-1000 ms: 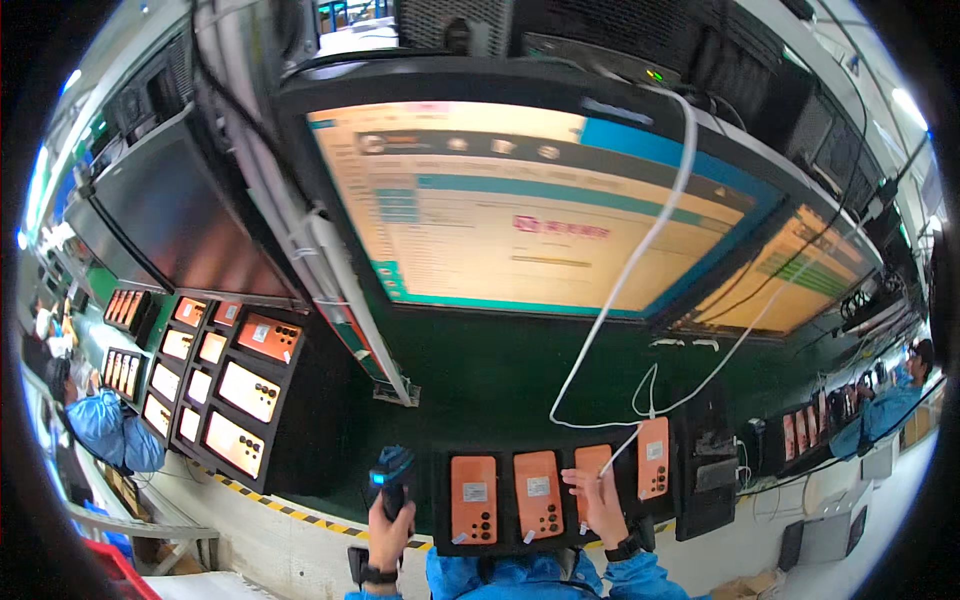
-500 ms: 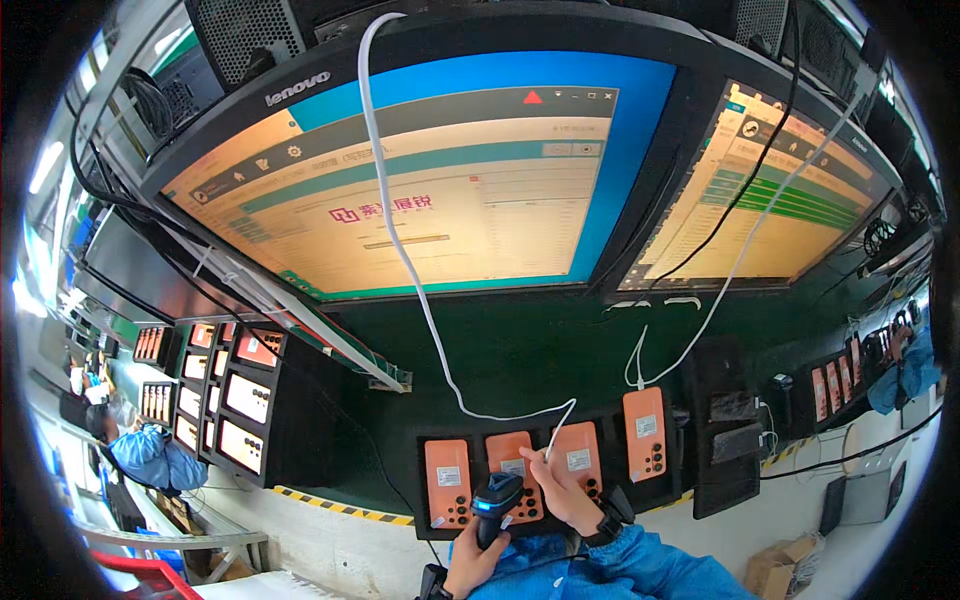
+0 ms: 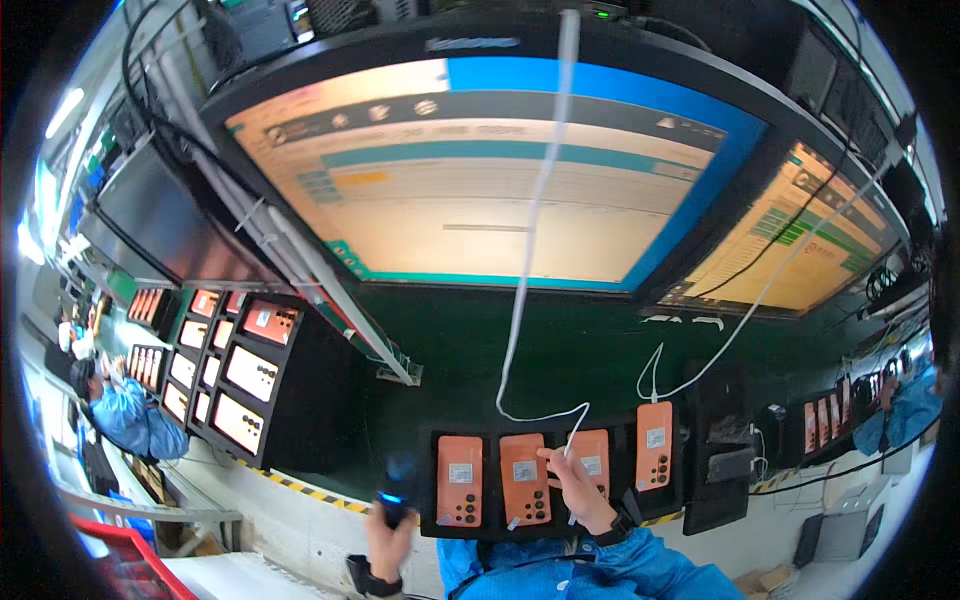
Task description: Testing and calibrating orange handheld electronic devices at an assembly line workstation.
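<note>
Our left hand (image 3: 388, 545) grips the handheld scanner (image 3: 396, 488); right hand (image 3: 578, 488), fingers pinched, holds the white cable (image 3: 540, 230) at the orange phone (image 3: 589, 458), twelve o'clock. A tug risks unseating it.

A dark green bench (image 3: 560, 350) carries a black tray (image 3: 437, 520) near the person, seemingly holding four orange devices (image 3: 460, 480).

A wide lit monitor (image 3: 490, 170) hangs overhead, blue-edged; a second screen (image 3: 790, 240) at right glows orange and green.
</note>
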A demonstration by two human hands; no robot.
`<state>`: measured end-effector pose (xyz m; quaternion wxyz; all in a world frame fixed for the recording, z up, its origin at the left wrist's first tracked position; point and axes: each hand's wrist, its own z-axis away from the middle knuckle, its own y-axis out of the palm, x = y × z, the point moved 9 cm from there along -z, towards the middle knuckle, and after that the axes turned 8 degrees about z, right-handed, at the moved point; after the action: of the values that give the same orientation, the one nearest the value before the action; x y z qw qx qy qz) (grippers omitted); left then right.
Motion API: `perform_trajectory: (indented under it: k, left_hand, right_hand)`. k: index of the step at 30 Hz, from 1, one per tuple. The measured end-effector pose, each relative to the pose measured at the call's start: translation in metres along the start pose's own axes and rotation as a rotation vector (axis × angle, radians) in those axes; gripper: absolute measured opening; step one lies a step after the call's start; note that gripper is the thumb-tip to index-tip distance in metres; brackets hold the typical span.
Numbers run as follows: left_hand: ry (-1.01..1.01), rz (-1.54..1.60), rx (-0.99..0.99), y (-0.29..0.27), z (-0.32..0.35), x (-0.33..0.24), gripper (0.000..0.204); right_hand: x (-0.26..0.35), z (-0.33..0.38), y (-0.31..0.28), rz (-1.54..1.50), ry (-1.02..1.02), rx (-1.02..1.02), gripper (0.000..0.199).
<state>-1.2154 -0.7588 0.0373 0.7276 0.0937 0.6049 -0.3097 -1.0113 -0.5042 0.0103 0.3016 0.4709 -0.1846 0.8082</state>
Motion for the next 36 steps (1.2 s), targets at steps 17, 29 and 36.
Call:
perform_trajectory:
  k: [17,29,36]
  left_hand:
    - [0.391,-0.085,-0.447,-0.023,-0.095,0.044,0.039]
    - [-0.297,0.688,0.722,0.152,0.037,-0.063,0.044]
    - [-0.362,0.761,0.658,0.143,0.044,-0.068,0.047]
  right_hand:
    - [0.018,-0.003,-0.014,-0.043,-0.117,-0.307,0.029]
    - [0.071,0.031,0.01,-0.415,-0.194,-0.074,0.031]
    - [0.079,0.032,0.007,-0.328,-0.282,-0.046,0.02]
